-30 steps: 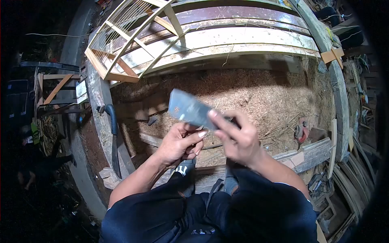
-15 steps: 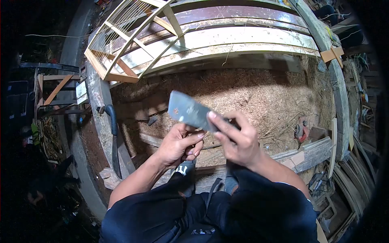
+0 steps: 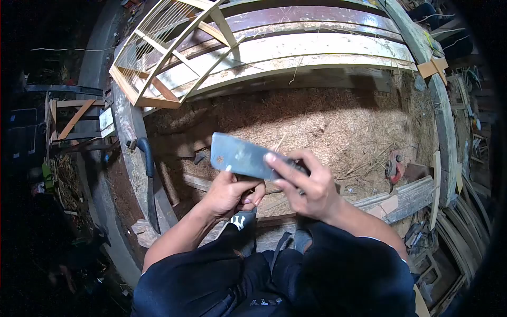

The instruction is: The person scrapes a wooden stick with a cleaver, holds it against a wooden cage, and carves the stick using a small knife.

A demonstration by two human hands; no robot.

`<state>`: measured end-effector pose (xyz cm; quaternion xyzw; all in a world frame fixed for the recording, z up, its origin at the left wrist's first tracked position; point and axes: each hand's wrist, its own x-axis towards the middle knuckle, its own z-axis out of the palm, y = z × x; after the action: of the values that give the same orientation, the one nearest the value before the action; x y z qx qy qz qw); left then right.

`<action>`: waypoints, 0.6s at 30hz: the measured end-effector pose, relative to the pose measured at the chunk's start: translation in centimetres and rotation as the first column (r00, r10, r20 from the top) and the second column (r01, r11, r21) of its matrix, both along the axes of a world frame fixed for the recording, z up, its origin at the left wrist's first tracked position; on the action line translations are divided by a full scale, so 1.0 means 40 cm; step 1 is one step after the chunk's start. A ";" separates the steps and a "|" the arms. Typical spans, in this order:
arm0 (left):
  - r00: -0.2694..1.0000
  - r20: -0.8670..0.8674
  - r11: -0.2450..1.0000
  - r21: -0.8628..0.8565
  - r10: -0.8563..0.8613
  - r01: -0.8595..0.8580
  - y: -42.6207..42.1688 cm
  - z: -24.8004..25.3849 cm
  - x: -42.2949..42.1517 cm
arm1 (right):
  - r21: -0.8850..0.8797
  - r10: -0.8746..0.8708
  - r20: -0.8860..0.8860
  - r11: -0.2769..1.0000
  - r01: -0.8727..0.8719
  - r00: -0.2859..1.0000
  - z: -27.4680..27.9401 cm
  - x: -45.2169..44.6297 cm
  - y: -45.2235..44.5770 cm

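Observation:
My right hand is closed round the dark handle of a cleaver, its index finger stretched along the base of the wide grey blade. The blade points left and is nearly level, with a brown spot by its far end. My left hand is curled just under the blade, its thumb up against the lower edge. Whatever its fingers pinch is hidden by the blade and the hand. Behind the blade's top edge pokes a thin pale sliver; I cannot tell whether the left hand holds it.
Wood shavings cover the ground beyond my hands. A slatted wooden frame rests on the bench boards. At left, a dark-handled saw hangs along a beam. A red-and-grey tool lies at right.
The cleaver has come down and a little left, its blade turning from a slant to nearly level over my left hand. The thin sliver now shows above the blade.

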<state>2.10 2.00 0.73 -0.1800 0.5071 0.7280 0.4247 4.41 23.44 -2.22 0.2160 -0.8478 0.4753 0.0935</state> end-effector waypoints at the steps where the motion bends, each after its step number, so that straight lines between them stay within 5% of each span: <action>1: 1.000 0.000 1.000 0.001 -0.001 0.001 0.001 0.001 -0.007 | 0.001 -0.001 0.000 1.000 0.000 1.000 -0.012 -0.006 0.006; 3: 0.998 0.016 0.990 0.125 -0.067 0.065 0.001 -0.001 -0.020 | -0.036 -0.153 -0.032 0.988 0.151 0.988 -0.038 -0.029 0.013; 4: 0.997 -0.025 0.987 0.140 -0.075 0.078 -0.007 -0.019 -0.010 | -0.009 -0.058 -0.136 0.998 0.057 0.989 -0.030 -0.029 0.009; 5: 0.997 -0.025 0.987 0.138 -0.075 0.078 -0.007 -0.017 -0.010 | 0.008 0.035 -0.037 0.999 -0.035 0.999 0.002 -0.002 0.006; 7: 0.999 0.014 0.999 -0.008 -0.052 0.052 -0.004 -0.007 -0.010 | 0.033 -0.011 -0.040 0.999 0.012 0.999 -0.015 -0.009 0.011; 8: 0.995 -0.021 0.988 0.116 -0.096 0.097 -0.008 -0.008 -0.025 | 0.035 -0.008 -0.040 0.999 0.010 0.999 -0.031 -0.031 0.027; 10: 0.995 -0.002 0.983 0.154 -0.103 0.102 -0.004 0.001 -0.024 | -0.041 -0.308 0.046 0.950 0.309 0.950 -0.063 -0.077 0.064; 11: 0.993 0.019 0.976 0.190 -0.113 0.107 -0.005 0.004 -0.022 | -0.043 -0.305 0.047 0.951 0.307 0.951 -0.053 -0.073 0.069; 13: 0.994 0.003 0.977 0.183 -0.110 0.107 -0.010 0.004 -0.027 | -0.239 -0.135 0.509 0.927 0.290 0.850 -0.010 -0.054 0.075; 14: 0.994 0.008 0.976 0.186 -0.112 0.109 -0.011 0.004 -0.029 | -0.368 -0.122 0.498 0.867 0.337 0.858 0.007 -0.051 0.044; 18: 0.993 0.045 0.979 0.176 -0.109 0.100 -0.004 0.002 -0.029 | -0.314 -0.096 0.472 0.911 0.269 0.876 0.032 -0.037 0.034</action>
<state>0.95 1.82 0.83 -0.1351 0.4387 0.7409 0.4902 2.92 24.80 -0.93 -0.0029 -0.7581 0.6519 -0.0193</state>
